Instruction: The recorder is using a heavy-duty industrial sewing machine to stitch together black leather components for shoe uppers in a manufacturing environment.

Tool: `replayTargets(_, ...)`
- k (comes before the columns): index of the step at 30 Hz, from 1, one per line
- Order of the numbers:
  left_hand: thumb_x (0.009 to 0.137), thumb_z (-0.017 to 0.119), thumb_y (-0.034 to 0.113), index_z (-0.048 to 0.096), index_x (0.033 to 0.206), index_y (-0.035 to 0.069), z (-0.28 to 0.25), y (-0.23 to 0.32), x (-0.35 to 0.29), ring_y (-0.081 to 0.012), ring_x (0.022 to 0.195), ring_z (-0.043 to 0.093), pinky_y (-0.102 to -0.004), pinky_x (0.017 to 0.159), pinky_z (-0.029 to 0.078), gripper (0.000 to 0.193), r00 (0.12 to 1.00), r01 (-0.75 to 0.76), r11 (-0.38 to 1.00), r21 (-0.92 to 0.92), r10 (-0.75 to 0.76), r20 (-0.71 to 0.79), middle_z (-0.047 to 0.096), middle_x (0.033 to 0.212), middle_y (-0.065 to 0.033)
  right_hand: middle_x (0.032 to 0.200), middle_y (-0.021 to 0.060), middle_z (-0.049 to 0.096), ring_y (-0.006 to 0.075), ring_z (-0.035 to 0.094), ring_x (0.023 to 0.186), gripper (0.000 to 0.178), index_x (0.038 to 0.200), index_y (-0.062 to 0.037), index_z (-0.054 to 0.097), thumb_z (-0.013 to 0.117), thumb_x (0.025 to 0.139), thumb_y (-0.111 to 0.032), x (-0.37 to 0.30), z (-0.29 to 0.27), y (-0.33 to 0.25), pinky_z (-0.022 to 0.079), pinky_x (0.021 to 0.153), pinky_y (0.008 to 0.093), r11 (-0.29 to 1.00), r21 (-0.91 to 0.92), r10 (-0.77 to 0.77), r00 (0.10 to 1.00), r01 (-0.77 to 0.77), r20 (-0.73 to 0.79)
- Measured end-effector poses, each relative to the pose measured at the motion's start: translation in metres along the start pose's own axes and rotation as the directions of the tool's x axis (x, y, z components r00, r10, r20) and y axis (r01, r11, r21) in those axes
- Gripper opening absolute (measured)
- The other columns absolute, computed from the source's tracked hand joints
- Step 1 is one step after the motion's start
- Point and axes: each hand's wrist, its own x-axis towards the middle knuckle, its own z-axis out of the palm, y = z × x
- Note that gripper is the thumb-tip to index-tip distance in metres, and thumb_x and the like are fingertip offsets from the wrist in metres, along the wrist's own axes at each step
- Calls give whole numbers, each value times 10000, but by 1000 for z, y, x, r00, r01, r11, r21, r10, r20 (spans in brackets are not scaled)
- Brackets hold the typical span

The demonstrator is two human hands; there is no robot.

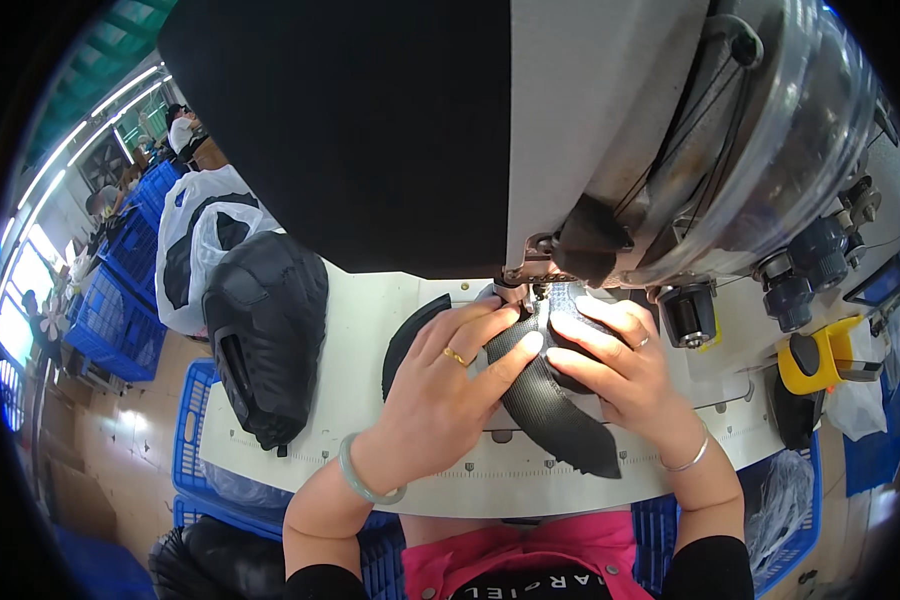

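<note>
A curved piece of black ribbed fabric point(555, 425) lies under the needle area of a sewing machine point(540, 270). My left hand point(450, 365) rests on its left side, fingers stretched toward the presser foot, with a gold ring and a pale green bangle showing. From the right, my right hand point(620, 365) lies with spread fingers over the fabric's other part, a silver bracelet at the wrist. Both hands press the piece flat beside the needle. Another black curved edge point(410, 340) shows beyond my left hand; whether it joins the same piece is hidden.
Black stitched shoe uppers point(270, 340) are stacked on the table's left, beside a white plastic bag point(185, 260). A yellow holder point(830, 360) stands at the right. Blue crates point(120, 310) line the left aisle, and a seated person point(182, 130) is farther back.
</note>
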Motion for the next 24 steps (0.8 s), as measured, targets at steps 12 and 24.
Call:
replayTargets(12, 746, 718, 8, 706, 1048, 13, -2, 0, 15, -254, 754, 625, -339, 668, 523, 302, 975, 138, 964, -228, -173, -140, 676, 917, -99, 1004, -84, 657, 177, 599, 863, 338, 929, -132, 761, 836, 650, -306, 10, -13, -2, 360, 806, 414, 986, 144, 49, 975, -82, 218)
replayTargets(24, 771, 643, 85, 685, 1074, -1, 8, 13, 3, -326, 1095, 626, -365, 840, 567, 318, 993, -90, 971, 220, 104, -52, 641, 1106, -158, 945, -18, 756, 214, 649, 943, 277, 903, -141, 774, 823, 640, -213, 0, -7, 20, 392, 933, 415, 890, 423, 123, 984, -167, 130)
